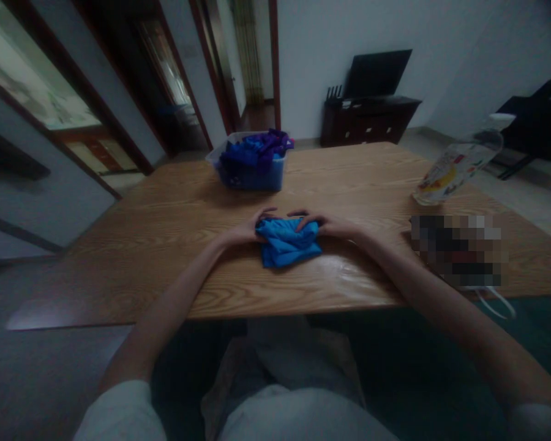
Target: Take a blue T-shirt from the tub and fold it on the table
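A bright blue folded cloth [288, 242] lies on the wooden table in front of me, its near edge loose and creased. My left hand [251, 226] is at its left end, fingers curled over the far side and closed on the fabric. At the right end, my right hand [319, 223] grips the cloth with bent fingers spread across its top. The fingertips on the far side are partly hidden. Whether the cloth is a garment or a bag, I cannot tell.
Behind the cloth stands a clear plastic bin [252, 177] heaped with blue and purple fabric. A large clear bottle [459, 162] stands at the right, with a pixelated item [459, 251] and white cord [498, 301] nearer me. The table's [165, 269] front edge runs below my forearms.
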Demonstrator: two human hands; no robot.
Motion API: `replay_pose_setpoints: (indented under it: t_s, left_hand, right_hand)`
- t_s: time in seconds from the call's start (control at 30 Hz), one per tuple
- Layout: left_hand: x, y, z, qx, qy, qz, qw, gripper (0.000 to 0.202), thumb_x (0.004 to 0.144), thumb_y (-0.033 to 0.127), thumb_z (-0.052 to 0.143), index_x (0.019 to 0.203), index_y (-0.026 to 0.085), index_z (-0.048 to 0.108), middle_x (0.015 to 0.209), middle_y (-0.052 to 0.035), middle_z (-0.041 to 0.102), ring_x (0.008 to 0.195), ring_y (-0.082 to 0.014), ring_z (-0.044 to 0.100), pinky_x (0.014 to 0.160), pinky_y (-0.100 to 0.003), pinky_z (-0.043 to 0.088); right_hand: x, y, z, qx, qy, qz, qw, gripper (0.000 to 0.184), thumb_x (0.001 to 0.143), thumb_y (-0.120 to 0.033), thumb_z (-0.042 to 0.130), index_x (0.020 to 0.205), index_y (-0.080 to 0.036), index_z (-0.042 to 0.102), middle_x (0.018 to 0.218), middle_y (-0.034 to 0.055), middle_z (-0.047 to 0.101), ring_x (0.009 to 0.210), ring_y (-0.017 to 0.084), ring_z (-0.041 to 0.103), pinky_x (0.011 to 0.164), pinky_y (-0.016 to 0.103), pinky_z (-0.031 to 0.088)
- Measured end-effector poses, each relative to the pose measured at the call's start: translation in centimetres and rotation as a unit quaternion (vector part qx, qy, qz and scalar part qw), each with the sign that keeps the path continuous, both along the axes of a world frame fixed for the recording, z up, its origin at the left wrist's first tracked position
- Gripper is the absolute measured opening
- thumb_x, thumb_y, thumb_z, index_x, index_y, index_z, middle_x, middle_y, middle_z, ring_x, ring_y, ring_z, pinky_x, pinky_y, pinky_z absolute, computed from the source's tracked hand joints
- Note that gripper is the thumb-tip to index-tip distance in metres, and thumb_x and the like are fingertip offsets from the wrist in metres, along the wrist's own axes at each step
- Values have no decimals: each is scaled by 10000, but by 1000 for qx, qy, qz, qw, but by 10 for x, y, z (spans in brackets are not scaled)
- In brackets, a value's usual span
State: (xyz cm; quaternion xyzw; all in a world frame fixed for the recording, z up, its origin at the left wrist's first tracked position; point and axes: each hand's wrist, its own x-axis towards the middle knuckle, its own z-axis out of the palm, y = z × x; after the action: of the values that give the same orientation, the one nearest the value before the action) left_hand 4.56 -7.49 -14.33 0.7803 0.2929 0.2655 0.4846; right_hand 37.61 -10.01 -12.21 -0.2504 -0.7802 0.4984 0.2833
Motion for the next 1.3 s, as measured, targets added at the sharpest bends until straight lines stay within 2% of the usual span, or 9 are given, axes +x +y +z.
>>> replay_pose_setpoints:
  t_s: [0.1,0.23,0.33,0.47,0.6,0.7,0.93,1.2,1.3]
  left_hand:
    - [1,-6,5,42,41,-9,998,871,688,490,982,1482,269,702,1565,-136,702,1449,-380,665,1275,-555,495]
    - [4,-7,5,60,57,9,997,733,768,546,904,1428,257,766,1475,-99,769,1370,-378,713,1250,-524,520]
    - [5,-4,-4,79,51,42,995,624,786,565,866,1321,247,816,1377,-84,814,1313,-378,737,1218,-526,545]
    - [7,0,-19,78,43,107,990,502,848,641,769,1071,196,839,1150,-99,853,1178,-378,775,1134,-556,598]
    - [11,0,-23,74,9,198,977,616,924,721,706,1250,205,788,1331,-112,816,1311,-374,730,1231,-553,539]
    - [14,-2,-20,50,16,215,975,686,987,799,601,1318,221,760,1361,-117,810,1348,-367,720,1253,-530,528]
    - [13,-9,-18,106,86,183,974,935,786,786,861,1506,226,655,1592,-167,675,1483,-407,635,1307,-578,467]
    - [12,-10,-20,70,49,158,984,810,825,737,844,1443,233,703,1527,-138,731,1460,-393,659,1279,-578,507]
    - [16,-8,-22,82,22,165,983,729,841,649,845,1417,220,718,1521,-127,737,1418,-388,681,1274,-581,507]
  right_hand:
    - [2,0,5,-11,-14,27,999,361,802,-599,950,1046,-338,896,1552,23,681,1475,337,609,1268,550,474]
    - [2,1,3,-33,-14,15,999,359,804,-528,947,1070,-293,891,1515,58,705,1431,345,644,1241,533,499]
    - [0,1,-5,-43,5,-21,999,372,792,-491,937,1084,-270,868,1472,74,736,1390,351,674,1226,534,523]
    - [-9,0,-17,-23,23,-131,991,538,829,-536,906,1290,-280,797,1387,72,793,1368,366,681,1261,601,490]
    - [-21,2,-24,10,39,-234,971,610,899,-653,840,1383,-294,746,1463,81,765,1413,392,655,1293,640,451]
    - [-22,5,-28,57,3,-268,962,600,922,-721,795,1352,-304,749,1424,85,782,1425,402,647,1317,644,412]
    - [-12,10,-35,102,-76,-238,963,525,933,-664,816,1284,-277,764,1323,120,813,1347,421,696,1287,647,428]
    - [-15,6,-33,73,-20,-203,976,735,842,-574,898,1479,-287,671,1487,104,742,1419,405,656,1289,648,448]
    - [-19,3,-27,34,18,-196,980,716,805,-529,907,1439,-279,688,1455,99,753,1373,404,669,1250,636,492]
